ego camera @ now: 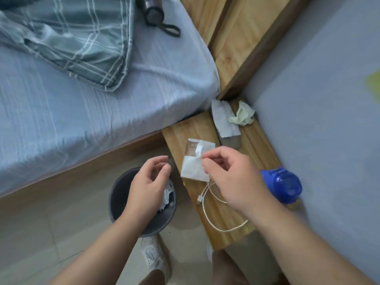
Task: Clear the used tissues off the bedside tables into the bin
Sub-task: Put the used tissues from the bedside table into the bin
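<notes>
Tissue, a flat white folded sheet (195, 166), lay on the light wooden bedside table (232, 204), its long axis running toward the bed. The right hand (232, 175) pinched its upper flap between thumb and fingertips. The left hand (149, 182) hovered half-curled and empty over the round grey bin (123, 199), just beside the table's edge. A crumpled pale tissue (242, 114) sat at the table's far end.
</notes>
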`<state>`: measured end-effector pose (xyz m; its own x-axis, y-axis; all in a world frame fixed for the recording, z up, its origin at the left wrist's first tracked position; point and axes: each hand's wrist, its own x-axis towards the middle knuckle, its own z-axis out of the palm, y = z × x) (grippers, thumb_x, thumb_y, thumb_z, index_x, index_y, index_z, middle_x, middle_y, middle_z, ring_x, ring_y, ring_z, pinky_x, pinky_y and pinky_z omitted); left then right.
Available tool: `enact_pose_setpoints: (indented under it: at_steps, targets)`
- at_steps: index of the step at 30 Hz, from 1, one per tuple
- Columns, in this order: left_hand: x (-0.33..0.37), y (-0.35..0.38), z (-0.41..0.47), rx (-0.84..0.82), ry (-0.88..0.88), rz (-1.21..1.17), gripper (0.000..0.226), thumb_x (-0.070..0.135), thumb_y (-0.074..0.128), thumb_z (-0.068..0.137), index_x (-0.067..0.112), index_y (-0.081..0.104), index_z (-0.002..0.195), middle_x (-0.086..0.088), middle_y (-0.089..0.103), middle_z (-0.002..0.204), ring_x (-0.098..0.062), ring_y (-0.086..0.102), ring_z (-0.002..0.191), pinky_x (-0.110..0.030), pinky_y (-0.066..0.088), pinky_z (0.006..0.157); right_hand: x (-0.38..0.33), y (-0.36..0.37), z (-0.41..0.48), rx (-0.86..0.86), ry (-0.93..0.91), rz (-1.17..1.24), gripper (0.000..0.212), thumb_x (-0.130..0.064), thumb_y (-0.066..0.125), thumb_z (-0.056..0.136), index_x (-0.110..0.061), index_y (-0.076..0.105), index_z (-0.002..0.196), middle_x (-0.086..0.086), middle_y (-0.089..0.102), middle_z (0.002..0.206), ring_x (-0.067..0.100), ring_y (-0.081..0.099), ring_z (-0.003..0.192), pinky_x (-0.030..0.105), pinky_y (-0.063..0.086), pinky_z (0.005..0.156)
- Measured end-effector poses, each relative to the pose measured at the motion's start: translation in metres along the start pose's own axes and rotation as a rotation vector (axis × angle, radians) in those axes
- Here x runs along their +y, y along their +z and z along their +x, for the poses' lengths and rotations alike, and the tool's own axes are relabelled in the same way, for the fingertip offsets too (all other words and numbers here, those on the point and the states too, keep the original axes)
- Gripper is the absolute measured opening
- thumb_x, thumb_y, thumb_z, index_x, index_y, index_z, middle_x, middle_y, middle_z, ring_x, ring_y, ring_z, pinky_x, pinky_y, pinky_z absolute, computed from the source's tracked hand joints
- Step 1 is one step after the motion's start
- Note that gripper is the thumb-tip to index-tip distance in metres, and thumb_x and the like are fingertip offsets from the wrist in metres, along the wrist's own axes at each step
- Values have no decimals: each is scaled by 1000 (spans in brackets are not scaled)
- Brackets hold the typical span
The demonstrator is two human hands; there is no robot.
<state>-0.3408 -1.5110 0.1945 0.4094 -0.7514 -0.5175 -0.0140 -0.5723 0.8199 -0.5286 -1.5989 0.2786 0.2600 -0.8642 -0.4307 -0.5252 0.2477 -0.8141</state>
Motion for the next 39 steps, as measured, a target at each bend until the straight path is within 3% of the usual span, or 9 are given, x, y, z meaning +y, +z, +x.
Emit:
enact_pose_setpoints:
  at_steps: [5, 9, 17, 20, 22, 27, 32, 35, 39]
  targets:
    - [77, 60, 28, -89, 150, 88, 21, 37, 67, 102, 47, 67, 120, 27, 73, 106, 10, 67, 101, -10, 57, 74, -30, -94, 34, 149, -66, 9, 5, -33, 72, 90, -33, 76, 90, -12, 78, 83, 6, 74, 82, 30, 61, 80]
    - [108, 104, 55, -136, 213, 266, 37, 40, 67, 103, 39, 62, 140, 22, 66, 120, 2, 64, 107, -21, 54, 88, -9, -142, 86, 204, -43, -130, 4, -34, 74, 89, -35, 74, 93, -14, 75, 85, 0, 69, 78, 28, 55, 80]
    - [93, 170, 101, -145, 328, 865, 65, 53, 64, 101, 43, 39, 160, 2, 34, 173, -29, 47, 150, -50, 51, 112, 83, -136, 168, 130, 36, -407, 56, -34, 73, 93, -28, 59, 146, 0, 62, 148, 21, 58, 133, 24, 38, 100]
    - [86, 181, 118, -126, 378, 1057, 72, 59, 62, 99, 41, 33, 162, -1, 24, 177, -38, 51, 146, -56, 50, 109, 112, -122, 188, 28, -2, -502, 74, -31, 75, 92, -32, 43, 158, -1, 38, 167, 21, 36, 153, 39, 31, 125]
    - [83, 188, 126, -102, 385, 1145, 76, 64, 62, 97, 41, 30, 162, -1, 23, 177, -42, 56, 139, -56, 52, 106, 125, -116, 201, -11, -44, -563, 82, -29, 77, 91, -37, 33, 161, -1, 26, 172, 23, 26, 158, 48, 29, 127]
    - [73, 196, 140, -105, 423, 1054, 69, 49, 74, 94, 32, 47, 155, -8, 37, 167, -43, 65, 123, -47, 59, 88, 141, -110, 218, -33, -100, -618, 75, -17, 74, 93, -36, 42, 158, 6, 27, 172, 30, 27, 156, 40, 25, 127]
    - [74, 194, 149, -62, 531, 897, 26, 26, 76, 97, 15, 79, 120, -13, 63, 117, -37, 69, 92, -34, 47, 71, 141, -109, 210, 63, -121, -594, 57, -14, 71, 90, -22, 57, 145, 10, 54, 149, 31, 57, 131, 35, 45, 105]
    - [76, 195, 150, -92, 556, 871, 20, 16, 69, 103, 15, 81, 119, -9, 69, 113, -29, 69, 96, -28, 46, 75, 137, -115, 202, 111, -64, -539, 54, -22, 71, 89, -28, 57, 141, 8, 59, 137, 28, 63, 116, 28, 45, 89]
    - [84, 189, 136, -9, 486, 703, 16, 16, 70, 102, 20, 81, 112, 7, 64, 107, -10, 58, 95, -10, 38, 72, 122, -124, 187, 196, -73, -368, 47, -24, 72, 86, -29, 63, 132, 2, 67, 123, 22, 67, 107, 26, 48, 87]
